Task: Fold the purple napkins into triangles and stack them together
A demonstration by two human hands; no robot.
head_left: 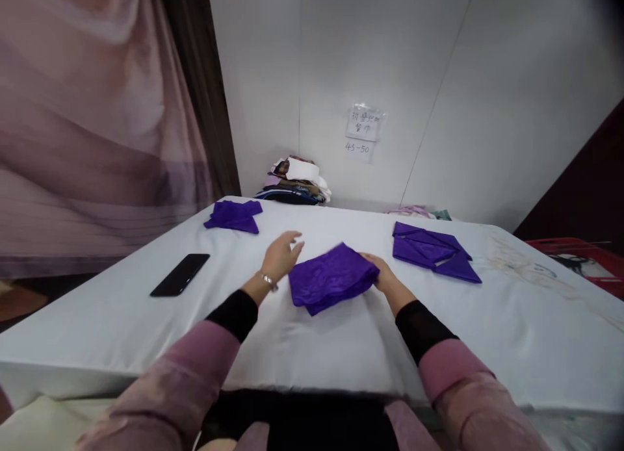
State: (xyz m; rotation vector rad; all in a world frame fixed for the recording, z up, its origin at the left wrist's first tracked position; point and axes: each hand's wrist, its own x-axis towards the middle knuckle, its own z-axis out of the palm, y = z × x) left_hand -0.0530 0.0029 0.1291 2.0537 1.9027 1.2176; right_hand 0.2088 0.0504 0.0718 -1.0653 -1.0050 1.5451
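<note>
A folded purple cloth napkin [331,277] is in front of me at the middle of the table, its layers showing along the near and right edges. My right hand [379,272] grips its right end, with the fingers partly hidden behind the cloth. At the napkin's upper left, my left hand [283,253] hovers with thumb and fingers apart, holding nothing. Farther right lies another purple napkin [431,249], folded with crossing flaps. A smaller folded purple napkin [234,216] rests near the far left corner.
A black phone [180,275] lies on the white tablecloth [312,360] to the left. Stacked cloths [295,178] sit at the back against the wall, below a paper sign [363,125]. Beyond the right edge is a red crate [580,259]; a pink curtain [97,113] hangs left.
</note>
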